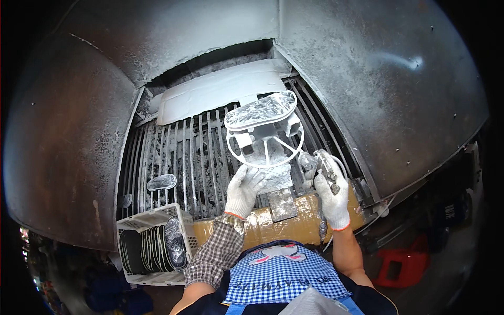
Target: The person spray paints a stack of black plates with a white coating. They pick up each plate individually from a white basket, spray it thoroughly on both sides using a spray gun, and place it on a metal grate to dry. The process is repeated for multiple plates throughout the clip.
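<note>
An oval panel (261,111) with a white rim, its face wrapped in crinkled clear film, rests on a white spoked wheel stand (266,149). My left hand (244,189), in a white knit glove, lies by the wheel's near rim, fingers spread and nothing visible in them. Whether the fingertips touch the rim I cannot tell. To the right of the stand, my gloved right hand (333,194) is closed around a spray gun (326,169) whose metal body and hose partly show. Its nozzle end is partly hidden by the hand and a whitish cup-like part.
Dark, powder-dusted metal walls (415,105) enclose a slatted grate (202,157). A white sheet (220,89) lies at the back. A small oval film-covered piece (161,182) sits on the left slats. A white basket (181,210) holds several oval pieces; a tape-wrapped beam (252,226) crosses the front.
</note>
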Motion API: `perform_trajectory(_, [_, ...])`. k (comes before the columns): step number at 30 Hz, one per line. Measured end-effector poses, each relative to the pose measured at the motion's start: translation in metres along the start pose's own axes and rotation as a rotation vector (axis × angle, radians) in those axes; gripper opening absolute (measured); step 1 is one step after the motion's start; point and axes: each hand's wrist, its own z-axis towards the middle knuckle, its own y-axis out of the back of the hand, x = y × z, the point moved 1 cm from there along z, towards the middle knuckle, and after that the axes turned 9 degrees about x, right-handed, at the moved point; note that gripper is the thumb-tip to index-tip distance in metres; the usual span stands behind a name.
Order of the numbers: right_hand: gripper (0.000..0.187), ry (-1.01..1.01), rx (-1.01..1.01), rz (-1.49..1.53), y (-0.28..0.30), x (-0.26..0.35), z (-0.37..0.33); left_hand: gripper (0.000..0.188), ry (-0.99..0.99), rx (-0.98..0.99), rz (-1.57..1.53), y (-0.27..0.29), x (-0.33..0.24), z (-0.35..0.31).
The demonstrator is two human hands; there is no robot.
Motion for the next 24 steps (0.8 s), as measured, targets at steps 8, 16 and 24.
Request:
perform_trajectory(8, [0.058,-0.115,-0.117,-0.227,0.036,-0.031,-0.038,0.037,0.091,0.034,0.106,-0.012,0.009,-0.004])
perform_trajectory(16, [0.057,-0.141,-0.190,-0.233,0.054,-0.064,-0.069,0.029,-0.117,0.124,0.071,-0.092,0.010,0.059])
perform_trajectory(24, [0.053,-0.194,-0.152,-0.255,0.039,-0.071,-0.073,0.054,-0.202,-0.162,-0.082,-0.141,-0.006,0.107])
